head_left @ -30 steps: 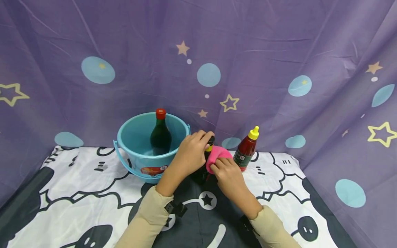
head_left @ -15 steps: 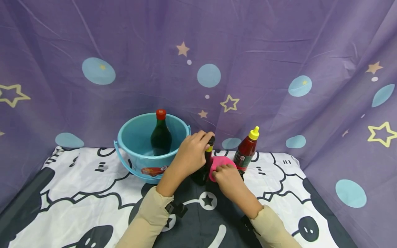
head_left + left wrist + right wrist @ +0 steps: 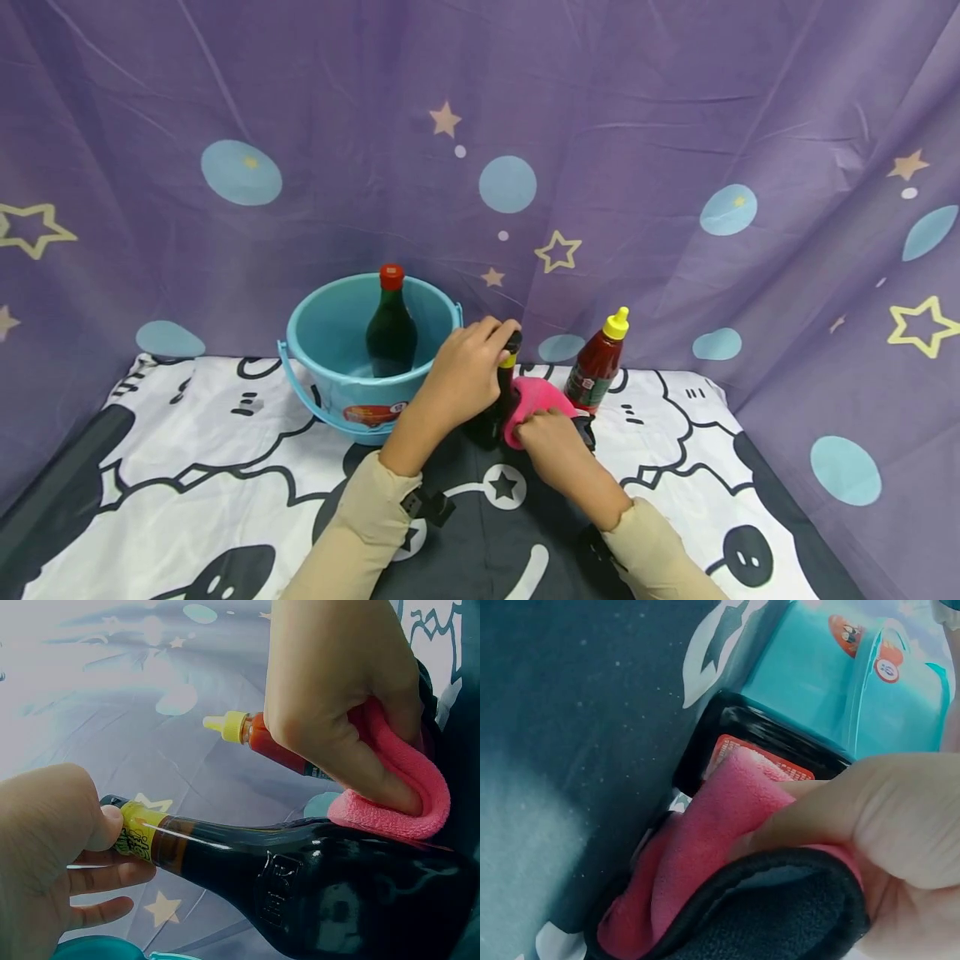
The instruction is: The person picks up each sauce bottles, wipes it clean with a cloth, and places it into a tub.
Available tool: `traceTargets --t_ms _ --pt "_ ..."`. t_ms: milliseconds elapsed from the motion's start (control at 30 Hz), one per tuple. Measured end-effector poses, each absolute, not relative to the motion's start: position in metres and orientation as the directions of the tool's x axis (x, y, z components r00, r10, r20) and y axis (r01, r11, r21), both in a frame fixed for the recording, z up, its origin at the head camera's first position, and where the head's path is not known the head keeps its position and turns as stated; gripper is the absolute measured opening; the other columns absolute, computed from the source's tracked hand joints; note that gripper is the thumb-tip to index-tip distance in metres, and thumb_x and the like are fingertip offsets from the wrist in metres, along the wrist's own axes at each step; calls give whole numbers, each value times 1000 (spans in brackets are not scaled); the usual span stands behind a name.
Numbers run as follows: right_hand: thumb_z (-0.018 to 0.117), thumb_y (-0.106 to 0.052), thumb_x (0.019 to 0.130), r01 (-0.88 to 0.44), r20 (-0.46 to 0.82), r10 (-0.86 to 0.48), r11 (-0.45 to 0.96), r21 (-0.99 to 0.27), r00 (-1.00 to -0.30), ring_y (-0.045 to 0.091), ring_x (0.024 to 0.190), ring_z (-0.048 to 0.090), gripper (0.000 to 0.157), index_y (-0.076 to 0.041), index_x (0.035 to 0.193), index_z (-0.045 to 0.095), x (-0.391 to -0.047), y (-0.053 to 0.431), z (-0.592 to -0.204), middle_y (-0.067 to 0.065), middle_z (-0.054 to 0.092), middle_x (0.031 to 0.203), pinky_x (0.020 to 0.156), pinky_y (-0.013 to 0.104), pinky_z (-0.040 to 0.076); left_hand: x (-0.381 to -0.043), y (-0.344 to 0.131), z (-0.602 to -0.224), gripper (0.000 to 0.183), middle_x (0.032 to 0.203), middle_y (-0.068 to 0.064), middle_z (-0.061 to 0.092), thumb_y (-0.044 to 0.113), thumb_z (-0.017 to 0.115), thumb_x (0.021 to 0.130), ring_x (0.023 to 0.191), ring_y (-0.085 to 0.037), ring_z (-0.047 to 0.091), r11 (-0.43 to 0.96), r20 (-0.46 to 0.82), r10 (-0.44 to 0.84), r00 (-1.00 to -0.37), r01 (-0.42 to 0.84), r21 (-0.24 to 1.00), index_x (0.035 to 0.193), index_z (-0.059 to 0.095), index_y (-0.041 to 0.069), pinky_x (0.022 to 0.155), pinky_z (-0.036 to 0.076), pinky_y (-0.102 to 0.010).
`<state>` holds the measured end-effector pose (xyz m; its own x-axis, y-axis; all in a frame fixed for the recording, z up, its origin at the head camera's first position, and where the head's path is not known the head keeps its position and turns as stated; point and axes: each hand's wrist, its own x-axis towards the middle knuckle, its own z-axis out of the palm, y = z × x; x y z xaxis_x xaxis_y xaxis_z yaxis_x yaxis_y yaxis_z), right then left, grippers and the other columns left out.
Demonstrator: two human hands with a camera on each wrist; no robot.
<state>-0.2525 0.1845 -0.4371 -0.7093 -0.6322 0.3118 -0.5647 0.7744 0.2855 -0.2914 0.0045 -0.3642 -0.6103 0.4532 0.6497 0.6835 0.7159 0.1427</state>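
My left hand [image 3: 467,371] pinches the neck of a dark sauce bottle [image 3: 337,892], thumb and fingers just at its yellow band and black cap. The bottle stands upright on the printed cloth, right of the bucket. My right hand [image 3: 553,442] grips a pink cloth [image 3: 534,400] with a black edge and dark reverse side. In the left wrist view this cloth presses against the bottle's side, low down. A red label [image 3: 780,766] shows on the bottle near the cloth in the right wrist view.
A light blue bucket [image 3: 330,362] stands on the left, holding a dark green bottle [image 3: 392,333] with a red cap. A red sauce bottle [image 3: 596,367] with a yellow nozzle stands behind my right hand. Purple curtain [image 3: 637,167] hangs behind the table.
My right hand has moved the pink cloth down along the bottle's side, and more of the cloth's dark part shows. My left hand keeps its hold on the neck.
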Motion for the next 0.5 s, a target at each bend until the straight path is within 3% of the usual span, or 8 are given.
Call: traceTargets --t_ms 267,500 --pt "79 3 76 -572 247 -628 777 265 -738 20 68 62 22 -16 70 68 -254 187 -430 1 64 66 65 32 46 -291 4 -363 35 112 -11 68 8 63 97 97 -27 68 718 650 459 -606 683 129 132 62 5 93 57 -44" --pt "77 6 68 -608 294 -663 748 265 -688 18 72 65 24 -17 75 73 -262 198 -421 -2 68 71 75 35 51 -291 4 -364 36 113 -11 68 10 64 97 98 -27 69 724 639 471 -608 680 114 133 62 5 93 57 -44"
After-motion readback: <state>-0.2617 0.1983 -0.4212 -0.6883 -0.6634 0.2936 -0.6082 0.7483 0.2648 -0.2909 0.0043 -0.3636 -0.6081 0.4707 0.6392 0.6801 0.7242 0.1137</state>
